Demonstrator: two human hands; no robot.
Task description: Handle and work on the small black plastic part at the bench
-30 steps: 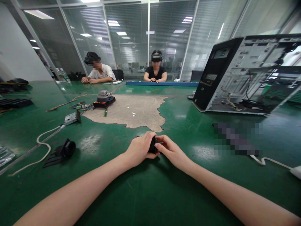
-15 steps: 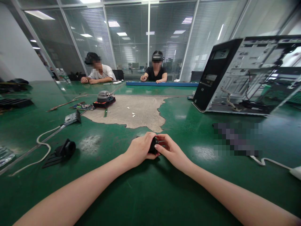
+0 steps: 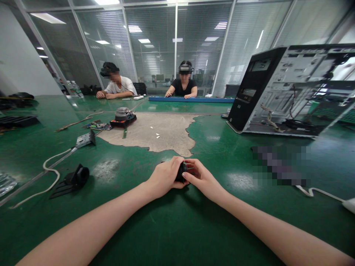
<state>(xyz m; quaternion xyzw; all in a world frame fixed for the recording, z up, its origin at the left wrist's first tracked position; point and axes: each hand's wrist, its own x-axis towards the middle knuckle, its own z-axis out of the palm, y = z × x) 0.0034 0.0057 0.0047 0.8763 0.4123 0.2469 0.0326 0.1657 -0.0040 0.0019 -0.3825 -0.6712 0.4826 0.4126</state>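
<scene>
A small black part (image 3: 180,172) is between my two hands, just above the green table (image 3: 172,229). My left hand (image 3: 165,173) is wrapped round it and covers much of it. From the right, my right hand (image 3: 202,176) pinches the part's right side, thumb in front and fingers behind. To the left, a black piece with a round ring and flat prongs (image 3: 74,179) lies on the table. Beyond it sits a silver metal bracket (image 3: 85,139).
An open computer case (image 3: 257,92) stands at the right, near a blurred-out object (image 3: 277,164) with a white cable. A black and red component (image 3: 122,117) and a circuit board (image 3: 100,125) lie back left. Two people (image 3: 184,87) sit across the table.
The black part has turned slightly between my hands, and its edge looks rounder now. Across the table, the middle person's hand has lowered.
</scene>
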